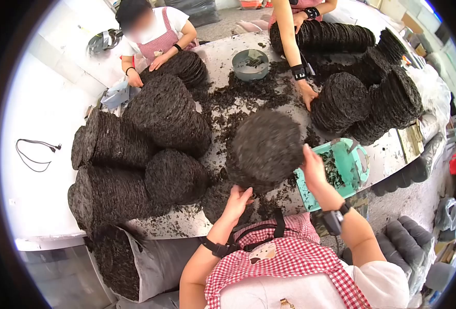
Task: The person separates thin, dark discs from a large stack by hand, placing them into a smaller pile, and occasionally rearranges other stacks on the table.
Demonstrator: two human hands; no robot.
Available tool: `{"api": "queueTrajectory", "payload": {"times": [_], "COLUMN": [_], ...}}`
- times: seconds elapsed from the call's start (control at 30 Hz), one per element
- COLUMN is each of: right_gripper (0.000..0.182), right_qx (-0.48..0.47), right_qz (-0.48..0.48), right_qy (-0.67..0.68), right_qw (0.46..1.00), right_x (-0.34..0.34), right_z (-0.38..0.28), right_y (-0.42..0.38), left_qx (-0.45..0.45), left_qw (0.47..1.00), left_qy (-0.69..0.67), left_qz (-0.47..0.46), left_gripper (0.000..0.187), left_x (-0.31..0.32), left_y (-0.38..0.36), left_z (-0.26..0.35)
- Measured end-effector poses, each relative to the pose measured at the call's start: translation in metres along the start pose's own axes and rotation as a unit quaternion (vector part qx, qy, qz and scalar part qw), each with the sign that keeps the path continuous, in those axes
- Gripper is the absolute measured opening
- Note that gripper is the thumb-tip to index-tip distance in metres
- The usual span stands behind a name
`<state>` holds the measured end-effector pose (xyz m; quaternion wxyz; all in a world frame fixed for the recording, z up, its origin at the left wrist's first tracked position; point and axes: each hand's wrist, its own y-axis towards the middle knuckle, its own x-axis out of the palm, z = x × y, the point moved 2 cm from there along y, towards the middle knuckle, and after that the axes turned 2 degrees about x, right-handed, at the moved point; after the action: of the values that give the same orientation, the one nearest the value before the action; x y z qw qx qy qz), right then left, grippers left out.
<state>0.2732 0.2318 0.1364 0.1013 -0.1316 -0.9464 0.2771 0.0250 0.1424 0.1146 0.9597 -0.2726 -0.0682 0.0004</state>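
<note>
Between my two hands is a dark round sheet of what looks like dried seaweed [266, 147], blurred by motion and held up over the table. My left hand [236, 203] grips its lower edge, thumb and fingers at the rim. On the right edge, my right hand [313, 166] has hold of it, with part of the fingers hidden behind. Under my left hand lies another dark round sheet [218, 203], partly covered. A green plastic basket [362, 167] with dark scraps in it sits beside my right hand.
Thick stacks of dark round sheets [168, 113] crowd the table's left; more stacks [393, 103] stand right. Loose scraps [259, 95] surround a round clear container [250, 72]. A co-worker's hand [306, 94] touches a stack; another person [161, 36] works at the far left.
</note>
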Motion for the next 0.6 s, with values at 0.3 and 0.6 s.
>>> {"api": "queueTrajectory", "payload": {"times": [0.3, 0.6], "right_gripper": [0.039, 0.052], "right_qx": [-0.117, -0.46], "right_qz": [-0.025, -0.128], "right_qy": [-0.069, -0.452], "right_qw": [0.99, 0.754], "right_x": [-0.015, 0.03], "right_z": [0.03, 0.0], "right_y": [-0.019, -0.087], "left_qx": [-0.077, -0.209], "left_qw": [0.987, 0.875], "left_qy": [-0.091, 0.19], "left_qz": [0.105, 0.393], "left_gripper": [0.093, 0.09], "left_x": [-0.132, -0.131], "left_y": [-0.031, -0.014], "left_z": [-0.097, -0.128]}}
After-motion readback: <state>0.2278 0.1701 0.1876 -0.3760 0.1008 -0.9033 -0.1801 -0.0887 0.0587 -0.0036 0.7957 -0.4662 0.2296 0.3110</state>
